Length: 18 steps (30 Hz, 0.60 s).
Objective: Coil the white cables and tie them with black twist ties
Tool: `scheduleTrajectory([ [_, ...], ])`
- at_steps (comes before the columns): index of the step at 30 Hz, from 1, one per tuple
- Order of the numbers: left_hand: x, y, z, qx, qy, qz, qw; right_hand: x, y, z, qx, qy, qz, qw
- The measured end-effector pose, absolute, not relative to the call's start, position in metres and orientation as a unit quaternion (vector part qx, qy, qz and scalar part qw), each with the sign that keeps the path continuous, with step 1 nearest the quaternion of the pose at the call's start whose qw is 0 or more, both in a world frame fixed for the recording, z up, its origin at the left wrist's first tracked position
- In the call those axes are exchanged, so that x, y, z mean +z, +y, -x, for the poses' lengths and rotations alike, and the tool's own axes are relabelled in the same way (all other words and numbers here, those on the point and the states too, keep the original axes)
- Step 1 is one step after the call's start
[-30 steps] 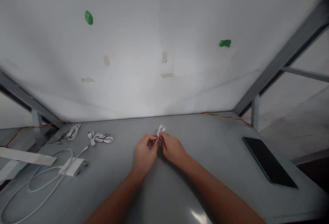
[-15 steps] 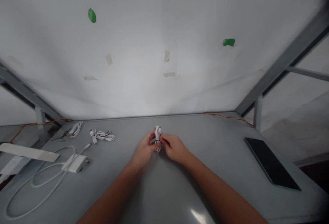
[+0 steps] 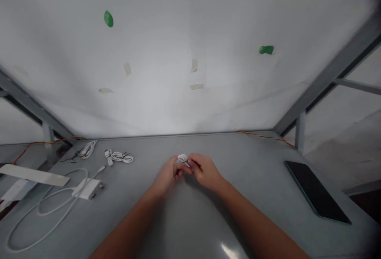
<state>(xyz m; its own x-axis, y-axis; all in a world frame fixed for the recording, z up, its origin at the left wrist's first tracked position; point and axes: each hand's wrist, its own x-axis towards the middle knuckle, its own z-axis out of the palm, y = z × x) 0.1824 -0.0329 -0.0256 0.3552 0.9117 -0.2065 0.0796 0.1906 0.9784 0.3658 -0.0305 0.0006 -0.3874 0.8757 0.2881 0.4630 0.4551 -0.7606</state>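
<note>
Between my two hands, over the middle of the grey table (image 3: 190, 215), is a small coiled white cable (image 3: 182, 158) with a dark tie around it. My left hand (image 3: 169, 173) grips the coil from the left, fingers curled about it. On the other side my right hand (image 3: 205, 170) pinches at the tie with thumb and forefinger. Much of the coil is hidden behind the fingers. Two tied white cable bundles, a smaller one (image 3: 108, 157) and a longer one (image 3: 122, 157), lie to the left of my hands.
A white charger plug (image 3: 88, 189) with a long loose cable (image 3: 38, 240) lies at the left. Behind it sit another white cable (image 3: 88, 149) and dark ties (image 3: 71, 157). A dark tablet or phone (image 3: 317, 191) rests at the right. A white wall (image 3: 166, 108) rises behind the table.
The coiled cable has tipped over from upright and shows less between my hands. My left fingers have shifted under it, while my right hand stays at the tie.
</note>
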Motion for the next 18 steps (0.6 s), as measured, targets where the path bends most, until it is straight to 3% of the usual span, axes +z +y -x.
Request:
scheduleTrajectory([
  [2, -0.027, -0.031, -0.183, 0.340, 0.467, -0.460, 0.674, 0.004, -0.035, -0.365, 0.279, -0.808, 0.412, 0.316],
  [4, -0.026, -0.030, -0.184, 0.351, 0.476, -0.463, 0.660, 0.004, -0.034, -0.365, 0.287, -0.803, 0.426, 0.301],
  [7, -0.021, -0.033, -0.187, 0.379, 0.464, -0.593, 0.538, -0.001, -0.025, -0.364, 0.371, -0.739, 0.474, 0.303],
  [12, -0.019, -0.042, -0.192, 0.383, 0.467, -0.732, 0.315, -0.010, -0.015, -0.371, 0.622, -0.568, 0.455, 0.289],
  [15, -0.025, -0.043, -0.193, 0.402, 0.467, -0.730, 0.295, -0.013, -0.016, -0.372, 0.701, -0.482, 0.439, 0.290],
  [18, -0.033, -0.037, -0.191, 0.417, 0.483, -0.693, 0.336, -0.017, -0.015, -0.369, 0.681, -0.487, 0.432, 0.335],
])
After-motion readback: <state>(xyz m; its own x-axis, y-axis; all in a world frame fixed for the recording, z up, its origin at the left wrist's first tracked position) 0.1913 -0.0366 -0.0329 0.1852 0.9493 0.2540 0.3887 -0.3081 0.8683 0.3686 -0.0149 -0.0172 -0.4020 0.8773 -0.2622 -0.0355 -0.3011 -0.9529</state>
